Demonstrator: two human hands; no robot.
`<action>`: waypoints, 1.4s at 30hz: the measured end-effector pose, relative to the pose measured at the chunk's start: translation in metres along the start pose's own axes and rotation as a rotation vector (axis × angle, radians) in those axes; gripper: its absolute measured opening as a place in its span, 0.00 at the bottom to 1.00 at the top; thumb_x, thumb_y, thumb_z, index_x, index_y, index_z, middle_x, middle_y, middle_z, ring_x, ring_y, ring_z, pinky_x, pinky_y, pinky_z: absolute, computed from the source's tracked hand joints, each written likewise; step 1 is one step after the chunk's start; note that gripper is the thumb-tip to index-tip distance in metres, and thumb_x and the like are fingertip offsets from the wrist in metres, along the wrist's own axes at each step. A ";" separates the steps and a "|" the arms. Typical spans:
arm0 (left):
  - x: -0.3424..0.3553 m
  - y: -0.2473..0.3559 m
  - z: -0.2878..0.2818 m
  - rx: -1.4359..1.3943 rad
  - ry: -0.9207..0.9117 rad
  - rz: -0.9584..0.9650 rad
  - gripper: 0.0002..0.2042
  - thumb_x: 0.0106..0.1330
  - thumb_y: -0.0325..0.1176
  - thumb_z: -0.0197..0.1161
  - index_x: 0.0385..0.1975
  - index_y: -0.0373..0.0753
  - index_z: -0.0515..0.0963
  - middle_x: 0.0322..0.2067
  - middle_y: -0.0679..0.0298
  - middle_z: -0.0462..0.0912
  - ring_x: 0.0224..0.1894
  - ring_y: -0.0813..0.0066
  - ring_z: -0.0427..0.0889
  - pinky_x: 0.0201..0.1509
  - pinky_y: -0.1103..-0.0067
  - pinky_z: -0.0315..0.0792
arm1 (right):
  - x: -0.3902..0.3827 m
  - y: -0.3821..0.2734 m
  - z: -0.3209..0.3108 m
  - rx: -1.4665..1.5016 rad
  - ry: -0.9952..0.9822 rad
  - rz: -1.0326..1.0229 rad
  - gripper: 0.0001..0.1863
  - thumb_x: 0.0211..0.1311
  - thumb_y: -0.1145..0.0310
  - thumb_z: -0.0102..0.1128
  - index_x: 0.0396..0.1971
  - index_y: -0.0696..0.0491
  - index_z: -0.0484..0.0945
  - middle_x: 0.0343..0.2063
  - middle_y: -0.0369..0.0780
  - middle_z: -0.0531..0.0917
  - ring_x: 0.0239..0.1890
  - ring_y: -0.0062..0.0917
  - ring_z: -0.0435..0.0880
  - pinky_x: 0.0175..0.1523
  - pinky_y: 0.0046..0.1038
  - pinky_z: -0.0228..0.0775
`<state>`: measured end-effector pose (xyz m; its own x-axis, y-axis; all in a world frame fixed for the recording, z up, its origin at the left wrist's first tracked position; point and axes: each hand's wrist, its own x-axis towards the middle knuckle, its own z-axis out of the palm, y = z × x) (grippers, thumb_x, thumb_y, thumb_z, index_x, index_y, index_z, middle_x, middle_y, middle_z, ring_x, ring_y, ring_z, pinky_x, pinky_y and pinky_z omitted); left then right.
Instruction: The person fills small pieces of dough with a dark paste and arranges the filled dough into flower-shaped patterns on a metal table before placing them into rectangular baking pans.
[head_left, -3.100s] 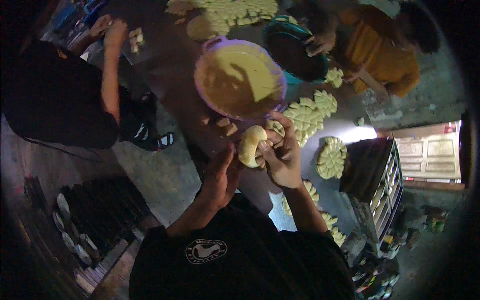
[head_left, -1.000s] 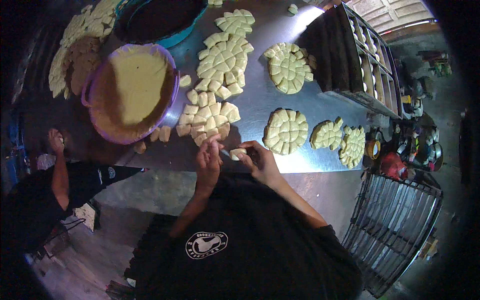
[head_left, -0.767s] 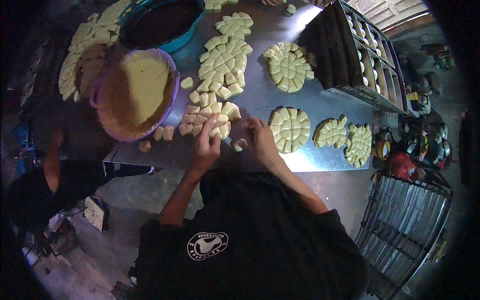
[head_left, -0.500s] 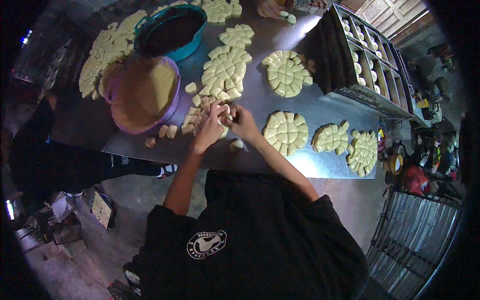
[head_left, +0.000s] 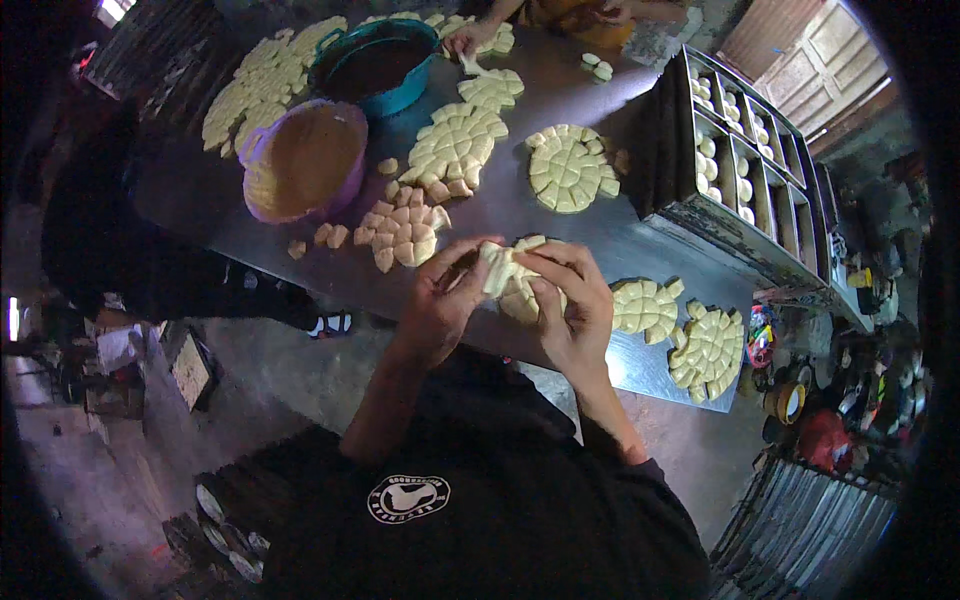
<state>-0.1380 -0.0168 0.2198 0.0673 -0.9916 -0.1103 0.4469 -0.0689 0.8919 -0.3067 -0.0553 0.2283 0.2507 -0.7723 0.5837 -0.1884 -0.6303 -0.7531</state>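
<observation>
Pale yellow dough is pinched between the person's hands above the near edge of the metal table (head_left: 480,222). The left hand (head_left: 438,300) holds the piece (head_left: 496,270) narrowly at its left side, thumb against fingers. The right hand (head_left: 577,300) curves in from the right with fingertips touching the piece; its thumb is set lower, and I cannot tell whether it grips. The piece looks soft and uneven, and a scored round (head_left: 519,303) shows partly behind the hands.

Just left of the hands lies a cluster (head_left: 402,228) of cut chunks, partly in shadow. Farther left stands a purple tub (head_left: 351,186), with a teal tub (head_left: 396,101) beyond it and a broad spread (head_left: 262,92) of cut dough at far left. Another round (head_left: 570,170) lies beyond the hands, and two more slabs, one (head_left: 646,308) nearer the hands and one (head_left: 707,352) by the right corner. At far right a divided box (head_left: 722,240) holds dough balls (head_left: 708,172). At the far edge a co-worker's hand (head_left: 464,40) touches a dough strip (head_left: 470,65).
</observation>
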 end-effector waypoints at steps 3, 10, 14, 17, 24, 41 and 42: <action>-0.015 -0.001 0.015 0.102 0.100 0.192 0.15 0.67 0.28 0.65 0.52 0.35 0.76 0.44 0.63 0.79 0.48 0.79 0.77 0.55 0.79 0.72 | -0.014 -0.015 0.008 0.562 0.009 0.420 0.18 0.56 0.81 0.68 0.48 0.57 0.84 0.41 0.42 0.83 0.46 0.26 0.81 0.50 0.24 0.73; -0.028 -0.015 -0.027 0.134 0.104 0.567 0.34 0.65 0.63 0.60 0.56 0.35 0.74 0.45 0.62 0.79 0.48 0.71 0.78 0.54 0.72 0.71 | 0.001 -0.019 0.037 0.642 -0.079 0.401 0.12 0.56 0.83 0.68 0.41 0.61 0.85 0.41 0.44 0.86 0.45 0.29 0.85 0.52 0.25 0.74; -0.010 0.020 -0.049 0.307 0.262 1.072 0.31 0.65 0.61 0.59 0.47 0.35 0.80 0.41 0.62 0.82 0.45 0.64 0.82 0.57 0.62 0.72 | 0.022 -0.030 0.080 0.888 -0.190 0.547 0.18 0.59 0.84 0.63 0.50 0.60 0.78 0.40 0.44 0.87 0.45 0.26 0.85 0.53 0.25 0.74; -0.009 0.043 -0.083 0.346 0.061 1.381 0.25 0.67 0.56 0.60 0.41 0.34 0.80 0.34 0.59 0.83 0.39 0.62 0.84 0.50 0.61 0.77 | 0.042 -0.056 0.121 0.877 -0.489 0.535 0.30 0.58 0.88 0.56 0.62 0.59 0.65 0.47 0.42 0.83 0.50 0.23 0.82 0.57 0.25 0.72; 0.015 0.013 -0.164 -0.232 0.224 1.130 0.34 0.57 0.61 0.69 0.47 0.35 0.73 0.32 0.58 0.79 0.38 0.66 0.82 0.46 0.68 0.78 | 0.078 -0.044 0.227 0.695 -0.761 0.446 0.36 0.60 0.71 0.65 0.66 0.56 0.58 0.53 0.44 0.75 0.55 0.27 0.76 0.57 0.26 0.68; 0.010 -0.001 -0.272 -0.340 0.776 -0.012 0.19 0.76 0.41 0.54 0.58 0.36 0.70 0.44 0.64 0.77 0.46 0.77 0.77 0.56 0.76 0.69 | 0.157 0.043 0.376 -0.258 -1.198 0.050 0.18 0.72 0.68 0.51 0.60 0.52 0.72 0.50 0.44 0.82 0.45 0.35 0.85 0.53 0.32 0.77; 0.011 0.000 -0.270 -0.322 0.742 0.051 0.19 0.77 0.42 0.53 0.59 0.35 0.69 0.44 0.65 0.77 0.46 0.77 0.77 0.57 0.76 0.68 | 0.158 0.035 0.369 -0.166 -1.123 0.167 0.17 0.72 0.68 0.52 0.58 0.54 0.72 0.50 0.45 0.81 0.44 0.34 0.85 0.51 0.32 0.76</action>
<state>0.1037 0.0022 0.1006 0.6178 -0.6543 -0.4361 0.6550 0.1213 0.7458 0.0764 -0.1708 0.1822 0.9007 -0.3939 -0.1831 -0.4013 -0.5936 -0.6975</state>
